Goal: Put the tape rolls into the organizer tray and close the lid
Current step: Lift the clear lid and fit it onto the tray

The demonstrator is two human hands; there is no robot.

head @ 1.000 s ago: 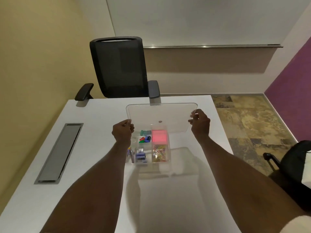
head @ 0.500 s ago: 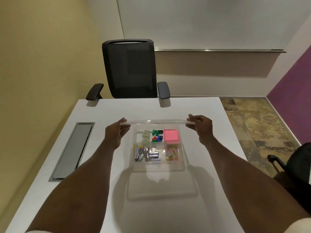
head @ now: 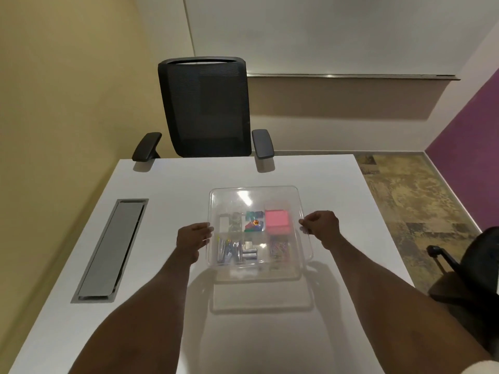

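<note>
A clear plastic lid (head: 253, 197) hovers tilted over the clear organizer tray (head: 299, 271) on the white table. My left hand (head: 193, 237) pinches the lid's left edge and my right hand (head: 321, 228) pinches its right edge. Through the lid I see the tray's compartments: a clear tape roll (head: 234, 221) at the back left, a pink sticky-note pad (head: 276, 220), coloured clips (head: 253, 221), paper clips (head: 279, 247) and silver items (head: 232, 251). The lid's far edge sits beyond the tray's back wall.
A black mesh office chair (head: 205, 103) stands at the table's far edge. A grey cable hatch (head: 113, 247) is set into the table (head: 167, 184) on the left. Another black chair (head: 475, 268) is at the right, over patterned floor.
The lid went from standing nearly upright behind the tray to lying almost flat over it. Both hands came down and toward me with it.
</note>
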